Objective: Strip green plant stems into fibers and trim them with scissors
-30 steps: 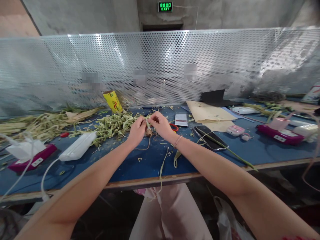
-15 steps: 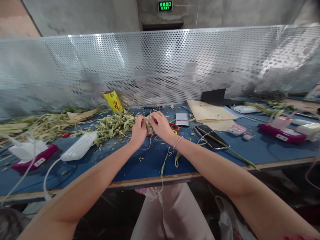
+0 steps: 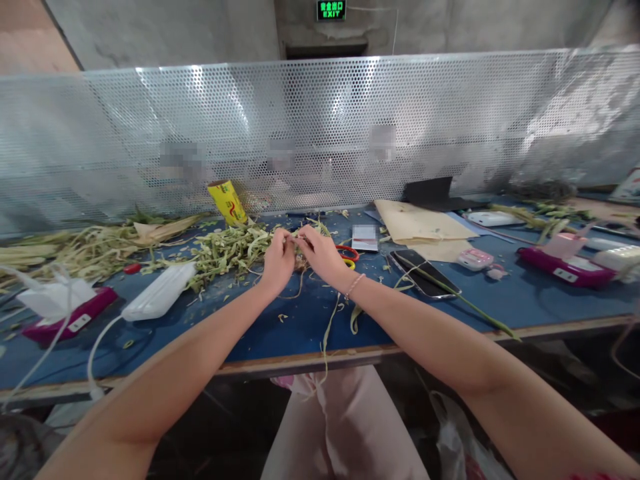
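Side by side over the blue table, my left hand [image 3: 278, 261] and my right hand [image 3: 321, 255] meet at the fingertips. Both are closed in a pinch, and what lies between the fingers is too small and covered to name. A heap of pale green, shredded plant pieces [image 3: 227, 252] lies against the left hand's outer side. Below the hands a thin brown strand [image 3: 301, 285] curls on the table. Beside my right wrist show the red and yellow loops of what look like scissor handles [image 3: 350, 253]; the rest is hidden.
A white power bank-like block [image 3: 159, 292] and a magenta socket strip [image 3: 100, 312] are at left. A yellow carton [image 3: 227, 202] stands behind the heap. Right of my forearm lie a phone [image 3: 430, 277], brown paper [image 3: 420, 223] and another magenta strip [image 3: 565, 268]. A perforated metal screen [image 3: 320, 100] closes the back.
My fingertips have drawn slightly closer together, and the right fingers have curled in a little. Both hands stay in the same spot; the things on the table have not moved.
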`<action>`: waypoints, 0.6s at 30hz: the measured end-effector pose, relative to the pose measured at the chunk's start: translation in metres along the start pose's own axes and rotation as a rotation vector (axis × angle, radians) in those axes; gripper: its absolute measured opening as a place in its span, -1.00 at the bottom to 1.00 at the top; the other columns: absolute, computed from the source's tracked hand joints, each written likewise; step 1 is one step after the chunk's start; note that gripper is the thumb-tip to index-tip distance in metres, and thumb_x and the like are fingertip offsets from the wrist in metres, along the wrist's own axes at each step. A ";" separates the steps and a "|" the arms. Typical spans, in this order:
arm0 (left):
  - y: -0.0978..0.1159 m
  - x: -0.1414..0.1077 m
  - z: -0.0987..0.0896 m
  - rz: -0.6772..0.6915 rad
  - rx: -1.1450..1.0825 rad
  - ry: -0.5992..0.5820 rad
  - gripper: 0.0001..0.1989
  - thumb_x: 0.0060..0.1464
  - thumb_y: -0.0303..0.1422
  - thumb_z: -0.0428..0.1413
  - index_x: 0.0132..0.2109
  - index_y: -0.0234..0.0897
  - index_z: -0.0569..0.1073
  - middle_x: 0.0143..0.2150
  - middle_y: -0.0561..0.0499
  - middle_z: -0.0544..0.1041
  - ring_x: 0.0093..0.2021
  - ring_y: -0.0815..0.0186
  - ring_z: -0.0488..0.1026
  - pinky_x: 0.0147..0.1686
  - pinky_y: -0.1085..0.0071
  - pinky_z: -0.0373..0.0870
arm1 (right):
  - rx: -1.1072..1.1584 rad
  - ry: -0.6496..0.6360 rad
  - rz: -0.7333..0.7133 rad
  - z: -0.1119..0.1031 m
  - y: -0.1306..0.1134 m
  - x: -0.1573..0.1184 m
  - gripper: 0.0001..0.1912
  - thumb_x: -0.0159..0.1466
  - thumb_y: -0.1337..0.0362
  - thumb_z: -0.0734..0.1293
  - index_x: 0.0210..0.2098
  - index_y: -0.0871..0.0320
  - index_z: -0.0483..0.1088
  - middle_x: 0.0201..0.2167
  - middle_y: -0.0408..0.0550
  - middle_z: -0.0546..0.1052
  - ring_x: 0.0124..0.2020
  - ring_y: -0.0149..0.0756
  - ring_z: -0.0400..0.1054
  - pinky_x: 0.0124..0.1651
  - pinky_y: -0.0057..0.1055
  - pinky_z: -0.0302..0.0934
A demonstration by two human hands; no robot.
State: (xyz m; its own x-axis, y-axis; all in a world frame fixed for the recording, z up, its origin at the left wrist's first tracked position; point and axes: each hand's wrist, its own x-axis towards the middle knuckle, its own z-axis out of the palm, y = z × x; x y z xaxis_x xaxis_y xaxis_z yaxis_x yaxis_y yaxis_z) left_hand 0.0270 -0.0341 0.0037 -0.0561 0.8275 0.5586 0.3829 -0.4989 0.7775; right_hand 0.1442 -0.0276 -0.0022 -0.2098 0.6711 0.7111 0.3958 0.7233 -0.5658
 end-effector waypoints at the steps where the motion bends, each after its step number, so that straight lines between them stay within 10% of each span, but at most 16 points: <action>1: 0.000 0.000 0.000 0.005 0.020 -0.001 -0.90 0.01 -0.44 -0.01 -0.45 -0.22 0.22 -0.67 0.18 0.14 -0.65 0.45 0.08 -0.55 0.46 -0.03 | 0.004 0.004 0.004 0.000 0.000 0.000 -0.86 0.22 0.20 0.11 -0.40 0.10 0.18 -0.63 -0.24 0.19 -0.60 -0.45 0.05 -0.43 -0.49 -0.07; 18: -0.014 0.007 0.003 -0.069 -0.269 0.050 -0.78 -0.02 -0.18 0.05 -0.43 -0.21 0.24 -0.75 0.22 0.07 -0.74 0.49 0.02 -0.67 0.51 -0.06 | 0.283 0.076 0.223 0.005 -0.002 0.004 -0.82 0.15 0.18 0.19 -0.53 0.11 0.17 -0.76 -0.29 0.16 -0.69 -0.50 0.05 -0.56 -0.51 -0.08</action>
State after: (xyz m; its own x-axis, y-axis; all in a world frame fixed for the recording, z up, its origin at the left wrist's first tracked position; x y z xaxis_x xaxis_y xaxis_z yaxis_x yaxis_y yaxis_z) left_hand 0.0238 -0.0210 -0.0038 -0.1221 0.8515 0.5099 0.1186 -0.4976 0.8593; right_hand 0.1383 -0.0254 -0.0005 -0.0750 0.8109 0.5804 0.1587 0.5843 -0.7959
